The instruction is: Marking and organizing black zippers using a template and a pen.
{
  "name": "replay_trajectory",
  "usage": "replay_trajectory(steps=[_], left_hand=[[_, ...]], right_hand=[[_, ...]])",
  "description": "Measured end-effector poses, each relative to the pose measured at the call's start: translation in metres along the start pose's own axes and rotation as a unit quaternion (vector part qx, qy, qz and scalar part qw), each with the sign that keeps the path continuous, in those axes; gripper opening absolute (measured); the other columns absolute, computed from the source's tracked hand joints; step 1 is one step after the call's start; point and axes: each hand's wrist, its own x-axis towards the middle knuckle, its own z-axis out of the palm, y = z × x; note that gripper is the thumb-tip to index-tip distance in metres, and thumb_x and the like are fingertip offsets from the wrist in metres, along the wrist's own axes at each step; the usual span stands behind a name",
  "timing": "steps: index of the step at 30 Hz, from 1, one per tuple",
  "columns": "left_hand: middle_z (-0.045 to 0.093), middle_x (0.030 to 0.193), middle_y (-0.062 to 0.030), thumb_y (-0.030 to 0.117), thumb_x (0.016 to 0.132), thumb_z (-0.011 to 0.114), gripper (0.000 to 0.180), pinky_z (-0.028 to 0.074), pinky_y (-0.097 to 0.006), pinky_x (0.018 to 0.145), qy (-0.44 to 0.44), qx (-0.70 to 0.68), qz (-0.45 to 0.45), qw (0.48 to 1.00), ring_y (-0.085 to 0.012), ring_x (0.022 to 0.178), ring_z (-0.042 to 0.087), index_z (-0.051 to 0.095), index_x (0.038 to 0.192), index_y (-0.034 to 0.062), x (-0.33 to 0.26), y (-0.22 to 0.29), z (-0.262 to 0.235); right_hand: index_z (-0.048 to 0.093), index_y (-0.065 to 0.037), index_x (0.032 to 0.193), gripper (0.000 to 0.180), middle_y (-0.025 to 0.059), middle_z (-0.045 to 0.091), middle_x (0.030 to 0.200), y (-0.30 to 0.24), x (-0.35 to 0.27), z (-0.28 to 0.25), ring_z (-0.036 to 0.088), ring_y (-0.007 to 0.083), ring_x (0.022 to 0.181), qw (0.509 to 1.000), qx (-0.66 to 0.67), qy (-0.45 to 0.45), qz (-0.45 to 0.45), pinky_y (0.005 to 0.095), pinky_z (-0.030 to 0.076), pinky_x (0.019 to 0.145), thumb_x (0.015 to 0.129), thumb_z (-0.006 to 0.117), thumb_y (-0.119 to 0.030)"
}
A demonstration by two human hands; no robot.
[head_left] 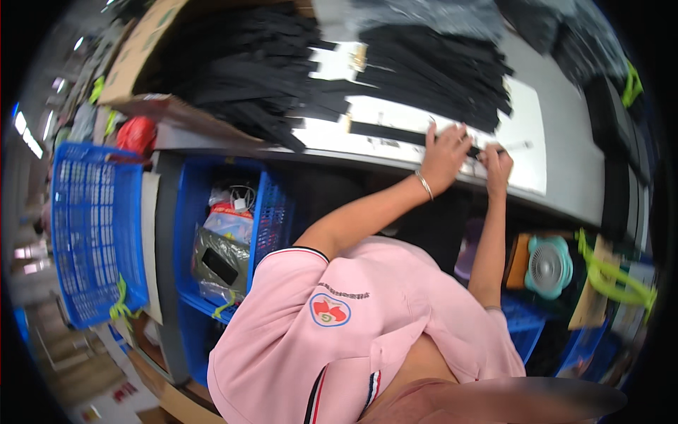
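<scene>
A black fabric strip (385, 132) lies along the front of the white board (528, 116) on the worktop. My left hand (445, 157), a bracelet at its wrist, rests on the strip's right part with fingers spread. Just right of it, my right hand (497, 164) is closed at the strip's right end. A thin, pen-like tool (521, 146) sticks out from its fingers to the right; its exact kind is too blurred to tell. Behind both hands spreads a pile of black strips (438, 71). Another heap of black strips (233, 71) spills out of a cardboard box (169, 113) on the left.
Clear plastic bags (438, 15) lie along the back. Below the worktop's left stands a blue crate (185, 233) with a phone (219, 266) on bagged items; another blue basket (99, 233) is farther left. A teal fan (549, 267) sits at the lower right.
</scene>
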Motion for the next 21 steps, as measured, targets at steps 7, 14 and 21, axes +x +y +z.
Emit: replay_trajectory(steps=[7, 14, 21], left_hand=[[0.049, 0.148, -0.0154, 0.032, 0.091, 0.067, 0.044, 0.021, -0.070, 0.113, -0.109, 0.042, -0.041, 0.992, -0.0368, 0.144, 0.038, 0.058, 0.131, 0.0134, -0.013, -0.007, -0.011], [0.050, 0.147, -0.0142, 0.035, 0.095, 0.065, 0.052, 0.014, -0.070, 0.118, -0.149, -0.006, -0.032, 0.988, -0.0307, 0.147, 0.034, 0.056, 0.139, 0.0112, 0.034, -0.063, 0.015], [0.058, 0.130, -0.0126, 0.011, 0.085, 0.065, 0.037, 0.020, -0.066, 0.118, -0.108, 0.060, -0.009, 0.992, -0.0326, 0.141, 0.043, 0.064, 0.122, 0.0093, 0.013, -0.106, -0.057]], right_hand=[[0.066, -0.004, 0.082, 0.022, -0.0002, 0.061, 0.071, 0.038, 0.002, -0.014, 0.051, 0.0063, 0.061, 0.990, 0.109, 0.086, -0.021, 0.0227, 0.038, 0.054, 0.100, 0.064, -0.017], [0.069, -0.007, 0.085, 0.026, -0.0043, 0.056, 0.066, 0.019, -0.001, -0.002, 0.040, 0.0011, 0.051, 0.991, 0.072, 0.110, -0.012, 0.0181, 0.028, 0.046, 0.101, 0.065, -0.027], [0.070, -0.002, 0.091, 0.024, -0.0011, 0.058, 0.068, 0.025, 0.003, -0.005, 0.043, 0.0025, 0.052, 0.994, 0.052, 0.096, -0.001, 0.0187, 0.032, 0.047, 0.101, 0.064, -0.023]])
